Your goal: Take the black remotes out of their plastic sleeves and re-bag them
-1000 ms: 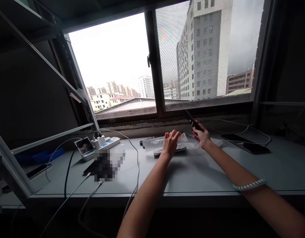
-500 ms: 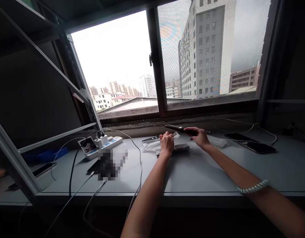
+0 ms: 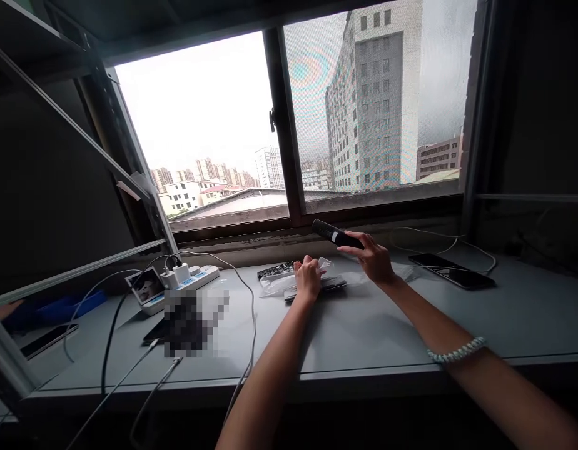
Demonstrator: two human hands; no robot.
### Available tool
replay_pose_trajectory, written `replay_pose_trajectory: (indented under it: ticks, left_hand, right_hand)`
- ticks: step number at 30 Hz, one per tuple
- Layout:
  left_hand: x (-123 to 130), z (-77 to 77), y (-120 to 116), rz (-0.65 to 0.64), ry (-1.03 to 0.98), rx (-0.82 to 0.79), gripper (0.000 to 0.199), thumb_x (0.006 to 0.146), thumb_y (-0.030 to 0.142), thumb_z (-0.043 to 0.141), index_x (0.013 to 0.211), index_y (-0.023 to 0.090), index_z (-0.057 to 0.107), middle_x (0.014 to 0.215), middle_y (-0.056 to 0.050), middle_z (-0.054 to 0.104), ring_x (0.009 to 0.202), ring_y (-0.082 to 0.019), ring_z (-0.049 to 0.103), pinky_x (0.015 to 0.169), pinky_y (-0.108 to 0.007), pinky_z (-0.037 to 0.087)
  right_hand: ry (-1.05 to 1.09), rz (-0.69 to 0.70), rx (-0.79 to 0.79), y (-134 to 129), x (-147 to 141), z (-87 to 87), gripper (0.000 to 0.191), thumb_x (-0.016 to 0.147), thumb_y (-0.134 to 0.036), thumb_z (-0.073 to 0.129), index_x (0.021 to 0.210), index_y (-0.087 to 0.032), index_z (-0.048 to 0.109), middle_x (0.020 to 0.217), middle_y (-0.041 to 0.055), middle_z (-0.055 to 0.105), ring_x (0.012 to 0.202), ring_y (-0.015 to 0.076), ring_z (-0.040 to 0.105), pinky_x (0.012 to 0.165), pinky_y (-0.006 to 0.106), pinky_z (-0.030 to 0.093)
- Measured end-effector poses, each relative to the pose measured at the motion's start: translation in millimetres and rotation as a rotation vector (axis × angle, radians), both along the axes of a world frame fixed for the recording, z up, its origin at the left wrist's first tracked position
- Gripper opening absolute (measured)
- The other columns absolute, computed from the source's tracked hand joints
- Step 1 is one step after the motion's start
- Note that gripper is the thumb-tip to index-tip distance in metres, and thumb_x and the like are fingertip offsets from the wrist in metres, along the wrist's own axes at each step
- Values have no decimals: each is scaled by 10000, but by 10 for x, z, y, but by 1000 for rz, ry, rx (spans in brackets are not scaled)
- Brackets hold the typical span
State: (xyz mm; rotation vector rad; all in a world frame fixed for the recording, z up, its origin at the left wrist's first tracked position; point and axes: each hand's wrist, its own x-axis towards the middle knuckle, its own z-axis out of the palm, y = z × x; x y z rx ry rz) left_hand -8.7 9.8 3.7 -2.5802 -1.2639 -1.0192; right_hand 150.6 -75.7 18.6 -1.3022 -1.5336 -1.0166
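Observation:
My right hand point(image 3: 376, 259) is closed around a black remote control point(image 3: 324, 231) with a small white patch. It is raised above the desk and tilted, far end up. My left hand point(image 3: 308, 279) pinches a clear plastic bag point(image 3: 276, 285) close to the desk top. Another remote control point(image 3: 274, 270), black with many buttons, lies just behind the bag. A dark flat object point(image 3: 334, 284), partly covered by plastic and by my left hand, rests beside my fingers; I cannot make out its kind.
A black phone point(image 3: 453, 270) with a white cable lies at the right. On the left stand a white power strip point(image 3: 202, 278) with plugs, several cables, a pixelated patch and a metal shelf post point(image 3: 143, 162). The window point(image 3: 296, 125) rises behind the desk point(image 3: 364, 337).
My right hand has lifted the remote control and turned it more upright. My left hand keeps its pinch on the plastic bag. The view has shifted slightly to the right.

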Motion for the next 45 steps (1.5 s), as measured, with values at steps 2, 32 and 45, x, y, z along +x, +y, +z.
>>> replay_pose_trajectory:
  ticks: [2, 32, 45]
  left_hand:
    - [2, 1, 1, 27, -6, 12, 104, 786, 297, 634, 778, 200, 598, 906, 6, 570, 702, -124, 553, 838, -291, 309]
    - [-17, 69, -35, -5, -70, 107, 232, 818, 92, 441, 654, 181, 578, 873, -17, 568, 728, -117, 514, 833, -291, 285]
    - [-22, 140, -93, -10, -131, 205, 221, 887, 349, 446, 1046, 264, 574, 989, -41, 588, 940, -185, 509, 852, -312, 271]
  right_hand:
    - [-47, 16, -16, 0, -19, 9, 369, 821, -36, 481, 931, -302, 711, 1123, 24, 622, 982, 181, 585, 674, 240, 485]
    - [547, 132, -89, 176, -7, -80, 262, 773, -312, 572, 1014, -244, 649, 941, 34, 702, 855, 236, 655, 735, 340, 510]
    - [240, 74, -48, 118, 78, -83, 502, 708, 20, 457, 1008, -318, 676, 1167, -25, 601, 1016, 199, 584, 743, 313, 525]
